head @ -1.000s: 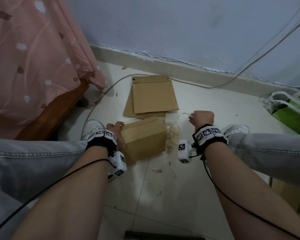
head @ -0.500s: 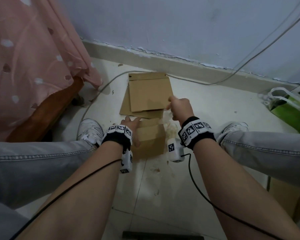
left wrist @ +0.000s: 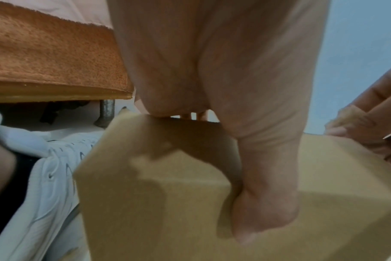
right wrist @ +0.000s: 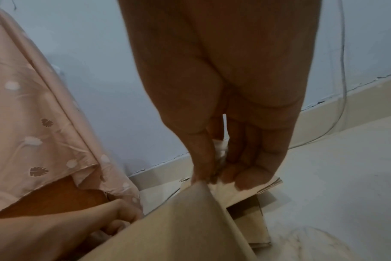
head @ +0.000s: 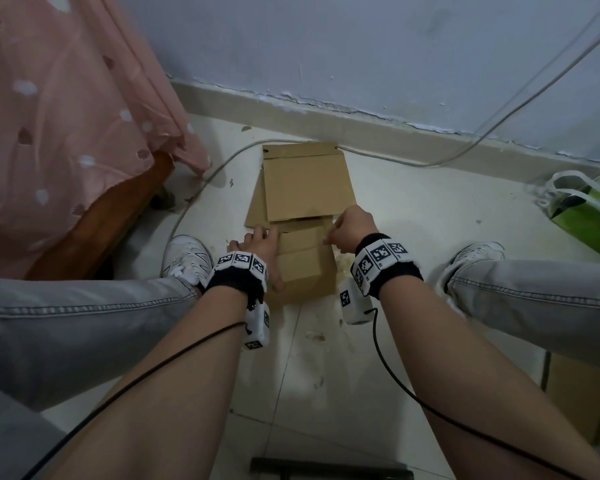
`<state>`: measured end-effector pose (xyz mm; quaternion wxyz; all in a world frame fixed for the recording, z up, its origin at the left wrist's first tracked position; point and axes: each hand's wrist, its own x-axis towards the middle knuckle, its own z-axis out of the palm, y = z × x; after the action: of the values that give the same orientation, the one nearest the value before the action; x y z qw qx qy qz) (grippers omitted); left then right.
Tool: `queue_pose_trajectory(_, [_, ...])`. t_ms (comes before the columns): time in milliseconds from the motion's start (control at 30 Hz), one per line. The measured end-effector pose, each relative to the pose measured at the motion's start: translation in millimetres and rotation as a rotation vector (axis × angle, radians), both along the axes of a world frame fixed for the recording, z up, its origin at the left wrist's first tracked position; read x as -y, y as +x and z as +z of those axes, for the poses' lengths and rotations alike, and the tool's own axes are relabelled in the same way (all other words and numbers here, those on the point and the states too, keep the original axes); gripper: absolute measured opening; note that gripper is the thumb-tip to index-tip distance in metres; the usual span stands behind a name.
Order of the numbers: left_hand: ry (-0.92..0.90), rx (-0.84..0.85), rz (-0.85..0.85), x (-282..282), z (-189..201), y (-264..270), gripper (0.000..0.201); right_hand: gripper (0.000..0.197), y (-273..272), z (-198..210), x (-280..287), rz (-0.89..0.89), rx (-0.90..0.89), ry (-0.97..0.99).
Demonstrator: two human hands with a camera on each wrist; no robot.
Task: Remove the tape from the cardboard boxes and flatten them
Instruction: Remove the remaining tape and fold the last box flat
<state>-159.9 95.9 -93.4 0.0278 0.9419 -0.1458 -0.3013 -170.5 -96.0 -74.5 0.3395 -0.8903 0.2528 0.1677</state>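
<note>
A small brown cardboard box (head: 305, 271) stands on the floor between my feet. My left hand (head: 267, 258) grips its left side, thumb (left wrist: 257, 220) on the near face and fingers over the top. At the box's far right top corner, my right hand (head: 333, 233) pinches a pale crumpled piece of tape (right wrist: 220, 150) between thumb and fingers. A box flap (right wrist: 190, 220) rises just below that pinch. Beyond the box lie flattened cardboard boxes (head: 305, 181), stacked. Crumpled tape scraps (head: 343, 263) lie on the floor right of the box.
A bed with a pink cover (head: 66, 116) and wooden frame (head: 94, 230) stands at the left. My white shoes (head: 187, 258) (head: 475, 254) flank the box. A grey cable (head: 395, 161) runs along the wall. At the right are a green bag (head: 589, 216) and another cardboard box (head: 582, 393).
My right hand came back from the right to the box's far right corner and pinches there. My left hand slid from the box's left side up over its top.
</note>
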Motion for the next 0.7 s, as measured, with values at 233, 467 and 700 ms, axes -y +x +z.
queue_pose_trajectory(233, [-0.148, -0.025, 0.151, -12, 5, 0, 0.115, 0.028, 0, 6, 8, -0.203, 0.027, 0.39])
queue_pose_trajectory(467, [-0.264, -0.094, 0.222, -33, 8, 0, 0.12, 0.013, -8, 11, 21, -0.334, 0.045, 0.488])
queue_pose_trajectory(700, [-0.3, -0.077, 0.337, -45, 6, 0, 0.116, 0.012, -24, -16, 49, -0.591, 0.121, 0.297])
